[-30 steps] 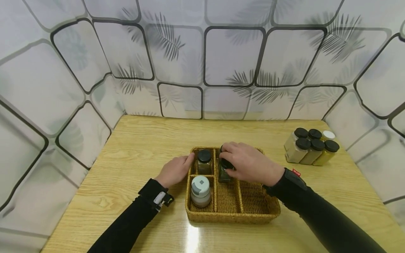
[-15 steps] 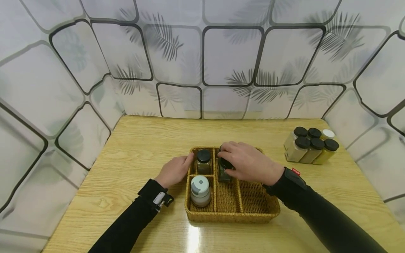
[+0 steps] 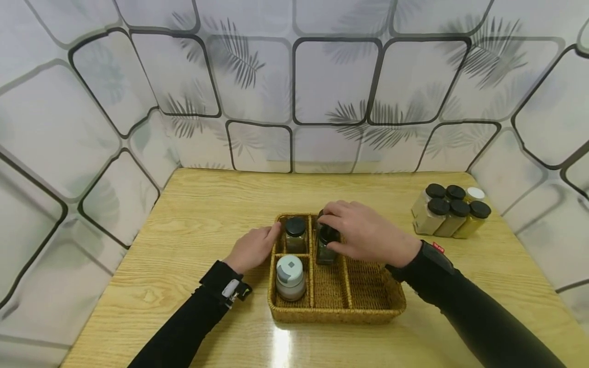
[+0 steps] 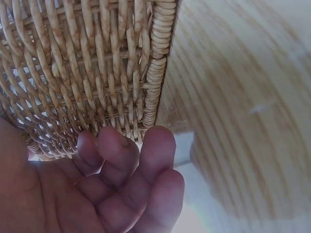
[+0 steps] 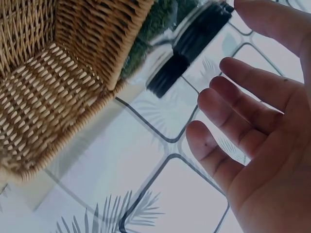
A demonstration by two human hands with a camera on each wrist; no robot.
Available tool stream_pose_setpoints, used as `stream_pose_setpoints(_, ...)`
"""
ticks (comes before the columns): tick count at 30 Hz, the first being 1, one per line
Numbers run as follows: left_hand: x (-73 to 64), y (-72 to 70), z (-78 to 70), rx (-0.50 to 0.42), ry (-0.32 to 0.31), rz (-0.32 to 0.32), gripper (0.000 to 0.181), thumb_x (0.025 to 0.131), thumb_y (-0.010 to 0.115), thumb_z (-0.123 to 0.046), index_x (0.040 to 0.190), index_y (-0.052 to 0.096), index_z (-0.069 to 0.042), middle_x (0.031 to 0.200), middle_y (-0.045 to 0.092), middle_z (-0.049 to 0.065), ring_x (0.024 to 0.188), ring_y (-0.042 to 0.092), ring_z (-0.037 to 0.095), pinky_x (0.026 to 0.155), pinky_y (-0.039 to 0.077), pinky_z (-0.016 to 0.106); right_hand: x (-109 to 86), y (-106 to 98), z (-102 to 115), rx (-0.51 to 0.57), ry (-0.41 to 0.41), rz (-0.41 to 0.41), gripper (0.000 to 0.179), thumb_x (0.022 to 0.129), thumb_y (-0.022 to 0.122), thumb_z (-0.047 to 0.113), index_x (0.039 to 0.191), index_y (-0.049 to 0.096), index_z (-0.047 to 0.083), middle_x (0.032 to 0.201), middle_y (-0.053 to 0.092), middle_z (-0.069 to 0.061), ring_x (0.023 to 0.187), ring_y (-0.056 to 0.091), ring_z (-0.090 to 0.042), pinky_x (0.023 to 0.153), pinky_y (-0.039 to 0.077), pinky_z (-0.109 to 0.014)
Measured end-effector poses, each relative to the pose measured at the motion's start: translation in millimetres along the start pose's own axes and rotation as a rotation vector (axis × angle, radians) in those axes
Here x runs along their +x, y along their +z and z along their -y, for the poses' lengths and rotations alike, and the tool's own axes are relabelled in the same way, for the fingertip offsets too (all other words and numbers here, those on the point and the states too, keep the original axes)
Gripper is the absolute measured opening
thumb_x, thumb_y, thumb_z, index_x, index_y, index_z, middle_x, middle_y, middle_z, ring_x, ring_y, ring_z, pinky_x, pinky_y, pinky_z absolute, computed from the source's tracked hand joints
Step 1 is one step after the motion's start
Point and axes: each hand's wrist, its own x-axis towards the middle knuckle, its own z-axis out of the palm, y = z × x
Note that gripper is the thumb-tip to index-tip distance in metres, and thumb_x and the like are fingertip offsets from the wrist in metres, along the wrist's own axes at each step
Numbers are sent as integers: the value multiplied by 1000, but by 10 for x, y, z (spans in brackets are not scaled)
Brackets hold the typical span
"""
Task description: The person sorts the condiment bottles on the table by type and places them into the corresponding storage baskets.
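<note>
In the head view my left hand (image 3: pixel 252 249) rests at the left side of a woven basket (image 3: pixel 340 317), its foremost digit touching the rim. Its other fingers (image 4: pixel 158 150) bend loosely beside the outer wall in the left wrist view. My right hand (image 3: pixel 368 232) is over the back of the middle compartment, at two black-lidded glass jars. One jar (image 3: pixel 325 253) stands behind a divider, partly covered. In the right wrist view the thumb is at the edge of a black lid (image 5: pixel 204 24), the fingers spread away from it, and dark green flakes fill the jars.
Within the basket, a black-lidded jar (image 3: pixel 295 236) stands back left, and a pale-green-lidded jar (image 3: pixel 291 278) front left. Several spice jars (image 3: pixel 451 212) with black or white lids cluster at the table's right rear. Patterned cloth (image 3: pixel 336 82) hangs behind the wooden table (image 3: pixel 216 199).
My right hand's fingers have loosened and lifted slightly off the jar lid, shifting a little to the right. The left hand stays at the basket rim.
</note>
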Motion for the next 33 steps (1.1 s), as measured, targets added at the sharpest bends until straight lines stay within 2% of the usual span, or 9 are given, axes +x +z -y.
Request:
stream_pose_setpoints(4,-6,3,5,-14,-12,-5,66,108,16,-59,63,40,-17,55,30,-1,50,26,17,58,27,33,-30,-46,-38,-1,8,-7,54,89,78,40,130,64,9,127,61,-11,112,63,-26,94,52,-43)
stream_pose_setpoints(10,-10,8,5,-1,2,-10,61,108,15,-58,71,43,-17,59,32,0,53,28,17,64,33,35,-88,-141,-92,31,48,2,51,91,75,42,129,65,9,124,62,-10,109,63,-25,93,52,-43)
stream_pose_setpoints(16,-4,2,5,2,-9,-6,64,108,15,-59,70,44,-16,59,33,0,53,29,17,62,33,34,-190,-253,-198,57,78,-18,50,91,74,43,127,66,9,121,63,-10,104,63,-26,92,52,-44)
stream_pose_setpoints(23,3,-5,9,11,-17,-2,67,108,15,-59,94,61,-13,64,36,3,58,40,19,79,38,42,-368,-423,-337,45,148,-21,51,93,71,47,129,65,12,126,62,-10,108,63,-27,87,53,-45)
stream_pose_setpoints(29,5,-7,-13,11,-17,0,65,108,15,-58,83,56,-14,63,35,3,56,35,19,77,38,41,-513,-523,-419,37,197,-51,47,93,72,43,129,65,13,127,61,-9,108,63,-26,84,53,-42)
stream_pose_setpoints(33,17,-4,-12,16,-18,-3,65,108,16,-58,90,61,-14,64,36,4,57,39,20,77,38,42,-594,-568,-469,27,223,-69,45,92,75,40,127,66,14,124,62,-6,105,63,-23,84,52,-41)
